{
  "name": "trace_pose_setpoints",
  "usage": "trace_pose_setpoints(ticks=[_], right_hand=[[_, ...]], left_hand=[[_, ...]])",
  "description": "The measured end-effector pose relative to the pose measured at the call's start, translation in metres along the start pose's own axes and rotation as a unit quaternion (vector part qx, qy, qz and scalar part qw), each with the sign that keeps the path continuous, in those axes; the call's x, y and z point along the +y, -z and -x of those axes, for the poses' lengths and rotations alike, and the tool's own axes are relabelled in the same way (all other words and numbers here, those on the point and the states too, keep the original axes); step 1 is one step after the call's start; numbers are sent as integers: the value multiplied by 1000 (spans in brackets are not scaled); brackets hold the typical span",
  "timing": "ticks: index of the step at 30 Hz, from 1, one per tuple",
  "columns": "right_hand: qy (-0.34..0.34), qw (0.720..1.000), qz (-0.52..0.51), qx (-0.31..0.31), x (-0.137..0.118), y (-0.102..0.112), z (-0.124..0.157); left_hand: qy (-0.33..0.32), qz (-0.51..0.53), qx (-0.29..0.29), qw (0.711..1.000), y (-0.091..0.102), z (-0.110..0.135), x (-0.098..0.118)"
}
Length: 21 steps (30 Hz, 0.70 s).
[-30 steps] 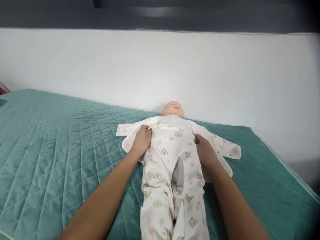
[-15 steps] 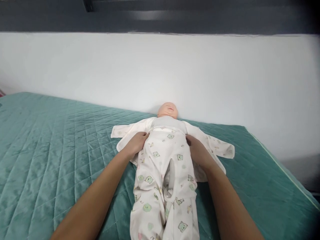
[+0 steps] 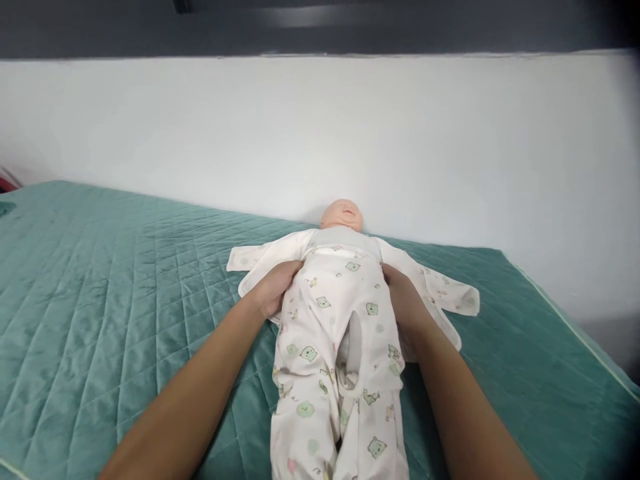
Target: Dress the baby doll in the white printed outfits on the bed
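A baby doll (image 3: 341,215) lies on its back, head toward the wall. White baby pants (image 3: 310,313) printed with green animals cover its legs and belly, with an opening at the crotch. Their waistband reaches up to the grey chest (image 3: 340,235). Beneath the doll a white baby shirt (image 3: 453,291) is spread wide, both sleeves stretched outward. At the pants' left side, near the waist, my left hand (image 3: 277,287) is closed on the fabric. My right hand (image 3: 405,300) grips the opposite side at about the same height. Some fingertips are hidden behind the cloth.
A green quilted cover (image 3: 150,293) lies under everything, its piped edge running down the right. Behind the doll's head rises a white wall (image 3: 200,133), with a dark beam (image 3: 320,27) above. Something red (image 3: 7,182) shows at the far left edge.
The camera view has shifted slightly, so the doll and clothes appear a little farther right and higher. Both hands stay at the sides of the pants, with little visible movement along them.
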State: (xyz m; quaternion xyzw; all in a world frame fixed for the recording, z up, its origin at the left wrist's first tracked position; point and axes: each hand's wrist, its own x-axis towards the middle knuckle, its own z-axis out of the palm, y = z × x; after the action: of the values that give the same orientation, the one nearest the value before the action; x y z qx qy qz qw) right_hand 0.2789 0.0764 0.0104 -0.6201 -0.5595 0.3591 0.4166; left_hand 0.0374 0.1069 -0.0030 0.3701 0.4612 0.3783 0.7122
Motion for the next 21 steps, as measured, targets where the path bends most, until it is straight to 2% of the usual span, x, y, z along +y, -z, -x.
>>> trace_pose_setpoints(ticks=[4,9,16,21], right_hand=[[-6,999,-45,0,-4,-2,4],[-45,992,-119,-4,-13,-6,12],[-67,987,-145,0,-20,-6,16],[-57,988,-142,-4,-16,-5,12]], left_hand=[[33,90,13,995,1,-1,0],[33,139,-39,989,7,-2,0],[-10,147,-108,983,17,-8,1],[-38,74,-108,991,18,-9,-4]])
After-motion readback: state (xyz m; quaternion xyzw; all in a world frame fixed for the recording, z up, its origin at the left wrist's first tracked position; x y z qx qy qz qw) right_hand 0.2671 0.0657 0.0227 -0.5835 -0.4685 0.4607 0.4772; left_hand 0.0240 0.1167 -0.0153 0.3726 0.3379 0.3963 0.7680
